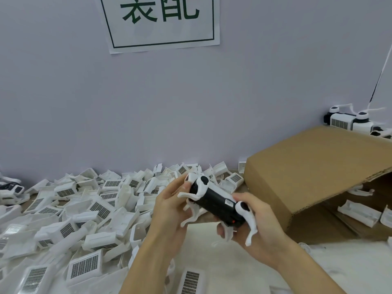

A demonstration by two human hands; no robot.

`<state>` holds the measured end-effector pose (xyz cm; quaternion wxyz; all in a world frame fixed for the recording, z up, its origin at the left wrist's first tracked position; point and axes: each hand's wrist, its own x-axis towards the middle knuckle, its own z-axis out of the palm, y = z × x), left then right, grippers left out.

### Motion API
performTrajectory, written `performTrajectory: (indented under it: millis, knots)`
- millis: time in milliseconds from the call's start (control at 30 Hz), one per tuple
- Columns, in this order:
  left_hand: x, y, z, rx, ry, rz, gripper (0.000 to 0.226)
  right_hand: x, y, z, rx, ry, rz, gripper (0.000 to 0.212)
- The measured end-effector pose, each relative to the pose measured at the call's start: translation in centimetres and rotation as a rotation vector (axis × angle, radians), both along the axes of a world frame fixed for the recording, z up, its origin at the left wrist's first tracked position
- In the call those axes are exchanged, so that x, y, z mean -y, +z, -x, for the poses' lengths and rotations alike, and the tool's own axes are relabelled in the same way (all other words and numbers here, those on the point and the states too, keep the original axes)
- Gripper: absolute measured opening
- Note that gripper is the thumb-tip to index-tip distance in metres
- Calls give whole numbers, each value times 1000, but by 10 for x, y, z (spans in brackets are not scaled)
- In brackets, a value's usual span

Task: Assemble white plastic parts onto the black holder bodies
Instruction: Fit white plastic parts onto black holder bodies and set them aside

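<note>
Head view: black holder body [216, 202] held up over the surface [212, 272], near its middle. Left hand [169, 206] gripping one end, right hand [258, 225] gripping the other. Big pile of white plastic parts [84, 209] along left edge. Cardboard box [314, 166] at right.

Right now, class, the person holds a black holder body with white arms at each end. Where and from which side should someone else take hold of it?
Probably the bare middle of the black holder body, from above on its upper face. The left hand and right hand cover the two ends, and the thin white arms sticking out there look fragile and awkward to grip.
</note>
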<state>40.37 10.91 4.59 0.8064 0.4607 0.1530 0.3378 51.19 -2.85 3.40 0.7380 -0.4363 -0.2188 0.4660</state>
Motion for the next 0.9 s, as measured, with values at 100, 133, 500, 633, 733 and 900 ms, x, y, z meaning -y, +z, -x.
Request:
performTrajectory:
  millis: [100, 133, 500, 633, 733, 900]
  knots:
    - [-5, 1, -1, -119, 127, -16, 28, -2, -2, 3, 320, -118, 104, 26]
    - [-7, 1, -2, -149, 165, -27, 27, -1, 0, 4, 445, -158, 137, 25]
    - [-1, 11, -2, -333, 302, -375, 11, 9, 16, 10, 1147, 27, 555, 22]
    - [6, 16, -6, -203, 304, -326, 15, 13, 24, 5, 732, -116, 385, 17]
    - [8, 16, -9, -190, 313, -354, 19, 16, 45, -13, 491, -360, 252, 12]
    - [8, 16, -8, -224, 287, -361, 26, 36, 118, -87, 178, -762, 0, 11]
